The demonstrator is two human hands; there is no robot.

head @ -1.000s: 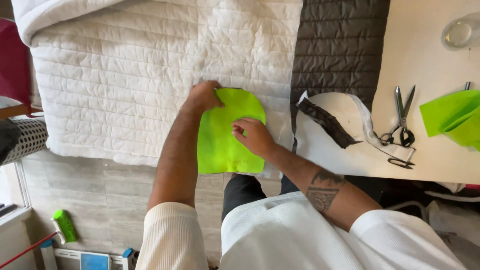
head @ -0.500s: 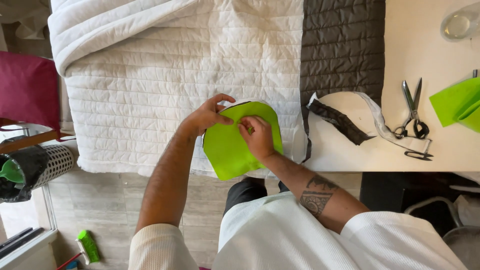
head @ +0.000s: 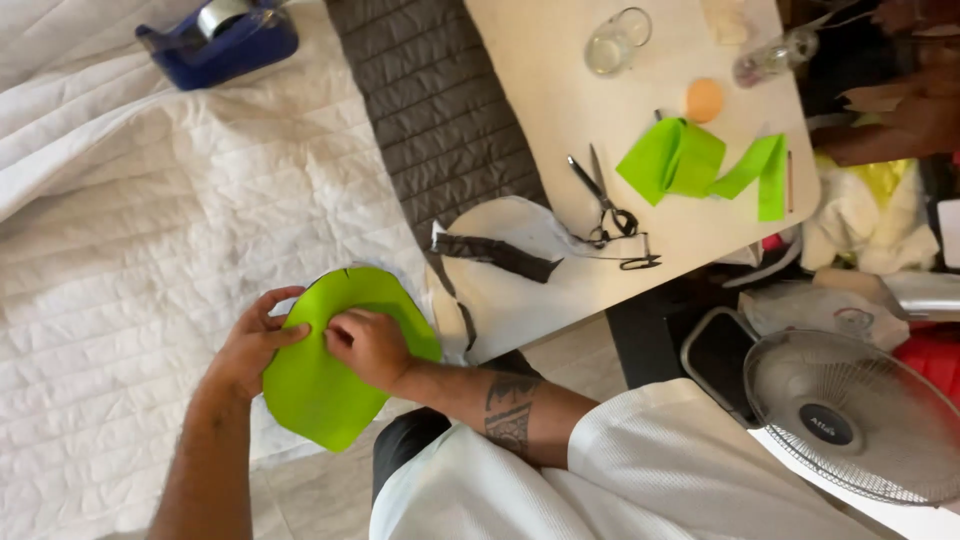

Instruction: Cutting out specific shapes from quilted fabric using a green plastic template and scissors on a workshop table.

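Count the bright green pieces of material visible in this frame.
2. One rounded green piece lies on the white quilted fabric, under the left hand and right hand. One folded green strip lies on the table beside the scissors. More may be hidden.

Both hands are pressing on a green cutout (head: 320, 390) lying on white quilting (head: 150, 250). The left hand (head: 250, 345) is gripping its left edge, while the right hand (head: 368, 345) is pinching its middle. Scissors (head: 605, 200) and green strips (head: 700, 160) are lying on the table (head: 540, 80), beside grey quilting (head: 440, 100).
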